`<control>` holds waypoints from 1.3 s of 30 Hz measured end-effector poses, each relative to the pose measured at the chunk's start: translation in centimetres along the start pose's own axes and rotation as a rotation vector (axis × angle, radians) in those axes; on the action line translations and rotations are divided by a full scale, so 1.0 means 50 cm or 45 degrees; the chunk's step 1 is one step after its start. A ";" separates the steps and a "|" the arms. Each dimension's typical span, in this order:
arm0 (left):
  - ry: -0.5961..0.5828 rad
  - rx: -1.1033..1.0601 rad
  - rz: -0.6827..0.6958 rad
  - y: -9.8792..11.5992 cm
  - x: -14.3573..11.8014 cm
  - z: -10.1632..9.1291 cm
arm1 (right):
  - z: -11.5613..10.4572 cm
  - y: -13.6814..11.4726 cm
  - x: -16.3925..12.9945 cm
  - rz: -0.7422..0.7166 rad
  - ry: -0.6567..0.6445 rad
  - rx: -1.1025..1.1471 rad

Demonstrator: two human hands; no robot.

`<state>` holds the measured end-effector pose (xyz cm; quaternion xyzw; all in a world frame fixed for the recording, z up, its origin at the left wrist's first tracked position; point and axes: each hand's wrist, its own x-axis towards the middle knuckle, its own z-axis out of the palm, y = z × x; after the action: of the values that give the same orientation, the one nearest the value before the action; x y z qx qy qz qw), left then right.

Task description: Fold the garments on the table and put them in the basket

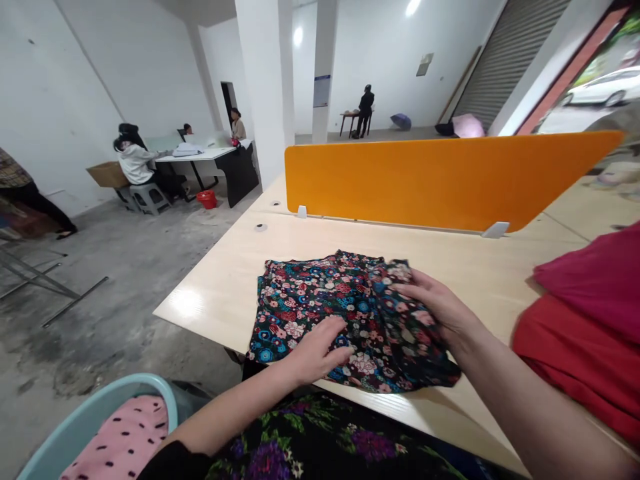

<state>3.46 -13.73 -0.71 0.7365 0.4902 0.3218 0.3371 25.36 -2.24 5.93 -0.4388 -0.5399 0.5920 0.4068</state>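
Here, a folded floral cloth (345, 313) lies on the pale wooden bench (490, 267), close to its near edge and in front of the person. The left hand (317, 353) rests flat on the cloth's near part, its fingers (335, 328) stretched out and released, pressing down rather than gripping. The right hand (435, 303) lies on the cloth's right part, palm down; its fingers (407, 288) are spread over a fold there and hold nothing that I can see. To the right, 2 pieces of fabric are piled on the bench: a magenta one (595, 280) on top of a red one (585, 360), both near the cloth but apart from it. An orange divider (440, 180) stands upright across the bench behind the cloth. Down at the lower left, a light blue basket (75, 427) holds a pink dotted garment (125, 443).
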 end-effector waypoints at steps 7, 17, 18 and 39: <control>0.442 -1.148 -0.406 -0.027 -0.089 -0.059 | 0.296 0.011 0.053 -0.001 -0.491 -0.095; 0.806 -0.782 -0.676 -0.076 -0.125 -0.072 | 0.226 0.168 0.059 -0.953 -0.432 -1.344; 0.790 -0.708 -0.652 -0.083 -0.123 -0.073 | 0.224 0.175 0.054 -0.985 -0.412 -1.381; 0.424 -0.193 -0.372 -0.091 -0.162 -0.096 | 0.357 0.155 0.230 -0.945 -0.577 -1.617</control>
<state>-5.22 -19.13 -2.86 0.5671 0.6149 0.4226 0.3488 4.90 3.04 -2.16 -0.2464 -0.9582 0.0686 0.1281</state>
